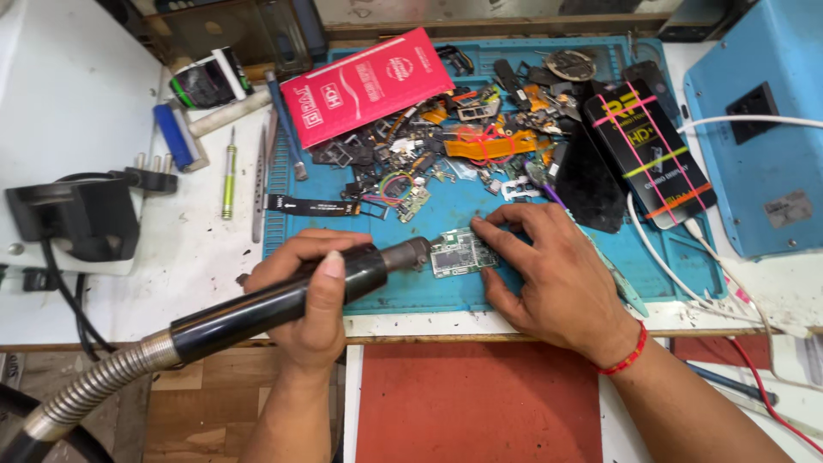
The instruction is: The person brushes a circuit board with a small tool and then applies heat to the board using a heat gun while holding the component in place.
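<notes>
The left hand is wrapped tight around the black handle of a hot-air wand, thumb laid along the top, with the metal nozzle tip pointing right and sitting just at the left edge of a small green circuit board. A ribbed metal hose runs from the back of the wand down off the lower left corner. The board lies flat on the blue mat, near its front edge, between the two hands. The right hand rests palm down on the mat with fingers spread, fingertips pressing on the right side and top corner of the board; it pins the board rather than closing around anything. A red thread band circles that wrist. Behind the board, a heap of phone parts covers the middle of the mat: black frames, orange flex cables, small brackets. A red packet lies tilted at the back left of the mat, and a black box with pink and yellow stripes sits at the right. Left of the mat, on the white bench, lie a green screwdriver and tweezers, side by side. A pale blue machine stands at the far right, with a white cable trailing in front of it.
</notes>
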